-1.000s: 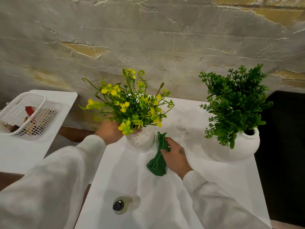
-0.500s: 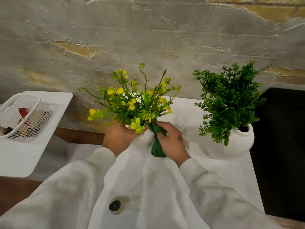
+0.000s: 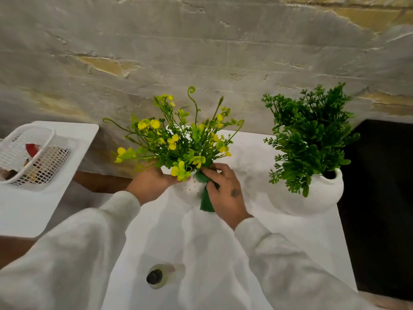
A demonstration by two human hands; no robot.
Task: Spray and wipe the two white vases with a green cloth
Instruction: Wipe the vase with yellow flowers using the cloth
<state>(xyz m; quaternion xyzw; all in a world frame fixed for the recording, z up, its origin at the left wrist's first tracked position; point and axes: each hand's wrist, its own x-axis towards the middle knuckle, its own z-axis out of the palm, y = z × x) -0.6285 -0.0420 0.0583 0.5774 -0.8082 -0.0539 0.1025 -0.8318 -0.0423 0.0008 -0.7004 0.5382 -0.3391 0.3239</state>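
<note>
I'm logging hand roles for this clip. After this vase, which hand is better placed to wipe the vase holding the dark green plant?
Right, probably. The right hand grips the green cloth and lies nearer the green-plant vase; the left hand holds the yellow-flower vase on its far side.

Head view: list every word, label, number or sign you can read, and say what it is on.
No text can be read.
Spray bottle: seen from above, no label shows.
Things in the basket: too blurred.
Right hand: a small dark mark, too small to read.
</note>
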